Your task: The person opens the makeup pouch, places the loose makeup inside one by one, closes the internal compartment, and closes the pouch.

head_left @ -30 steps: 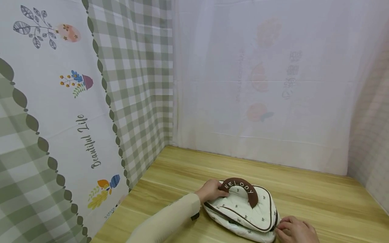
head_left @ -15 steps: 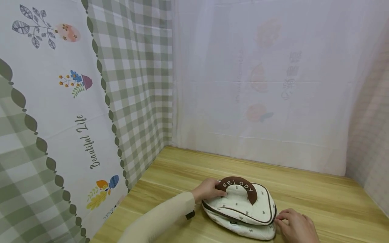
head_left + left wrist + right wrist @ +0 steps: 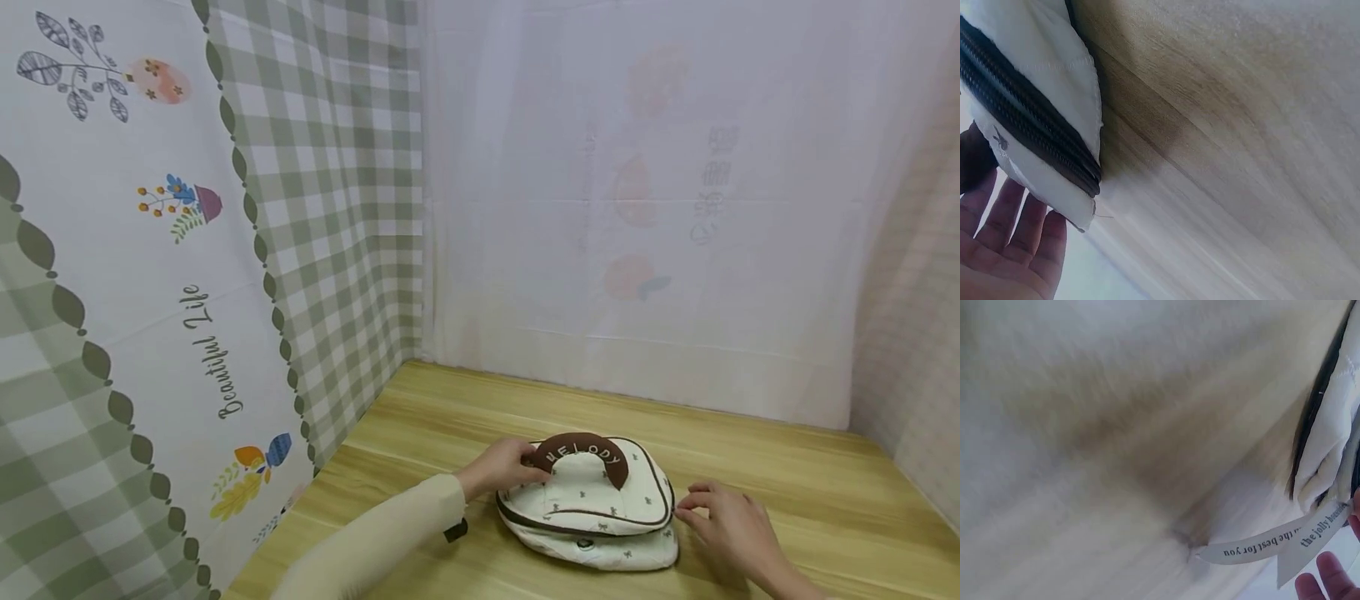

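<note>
A cream zip bag with small bow prints, brown piping and a curved brown handle lettered "MELODY" lies on the wooden table. My left hand grips its left side beside the handle's end; the left wrist view shows several fingers against the bag near the dark zipper. At the right edge, my right hand pinches the zip end with thumb and forefinger. There the right wrist view shows a printed ribbon hanging by the fingers, which are partly cut off by the frame.
The light wooden table extends around the bag. A green-and-white checked cloth hangs at the left, and a pale sheet hangs at the back. Another cloth closes off the right side.
My right hand has moved away from me along the bag's right edge. The bag's front right corner has shifted back and the bag is slightly turned. My left hand keeps its hold.
</note>
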{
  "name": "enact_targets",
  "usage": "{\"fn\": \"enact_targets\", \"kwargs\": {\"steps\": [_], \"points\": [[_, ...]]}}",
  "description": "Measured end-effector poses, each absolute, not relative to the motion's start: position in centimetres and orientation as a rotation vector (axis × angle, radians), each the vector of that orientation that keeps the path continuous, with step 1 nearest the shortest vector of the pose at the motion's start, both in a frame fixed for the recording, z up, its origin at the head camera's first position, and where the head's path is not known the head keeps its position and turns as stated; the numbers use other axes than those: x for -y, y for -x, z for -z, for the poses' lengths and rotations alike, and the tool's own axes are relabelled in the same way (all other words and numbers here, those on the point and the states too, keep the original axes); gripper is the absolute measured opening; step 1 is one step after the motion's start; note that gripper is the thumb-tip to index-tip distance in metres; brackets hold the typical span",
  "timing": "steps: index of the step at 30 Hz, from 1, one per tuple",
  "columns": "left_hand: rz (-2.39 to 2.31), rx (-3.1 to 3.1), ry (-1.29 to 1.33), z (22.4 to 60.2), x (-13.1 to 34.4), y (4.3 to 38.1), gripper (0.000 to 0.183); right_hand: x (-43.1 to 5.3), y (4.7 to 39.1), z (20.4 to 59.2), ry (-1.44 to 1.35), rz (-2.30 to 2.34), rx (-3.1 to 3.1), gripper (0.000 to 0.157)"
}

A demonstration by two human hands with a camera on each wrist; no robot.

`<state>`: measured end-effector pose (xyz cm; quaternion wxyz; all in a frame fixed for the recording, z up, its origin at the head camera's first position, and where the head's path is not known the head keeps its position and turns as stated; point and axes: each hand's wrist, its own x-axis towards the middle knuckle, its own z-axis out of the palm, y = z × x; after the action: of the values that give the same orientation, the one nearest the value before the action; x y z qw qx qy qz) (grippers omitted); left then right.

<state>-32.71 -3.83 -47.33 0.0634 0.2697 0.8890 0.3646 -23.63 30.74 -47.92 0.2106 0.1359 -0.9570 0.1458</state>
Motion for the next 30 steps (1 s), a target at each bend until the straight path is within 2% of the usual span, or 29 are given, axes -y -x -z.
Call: {"fn": "enact_targets", "kwargs": {"steps": [15,21,30], "points": [[-1.000,-2.840,-0.881,46.2,3.8,31.2,0.021,-31.8,27.8,46.9,-0.448,-0.371,2.730,0.007],[-0.879,-2.921,-0.957,45.8,3.2,29.8,0.027,-31.2,29.9,46.3,-0.440,-0.363,2.760,0.006],[-0.778,-2.979,-0.923,45.8,1.6,27.2,0.038,-29.9,32.2,45.7,-0.411,-0.370,2.773,0.005]]}}
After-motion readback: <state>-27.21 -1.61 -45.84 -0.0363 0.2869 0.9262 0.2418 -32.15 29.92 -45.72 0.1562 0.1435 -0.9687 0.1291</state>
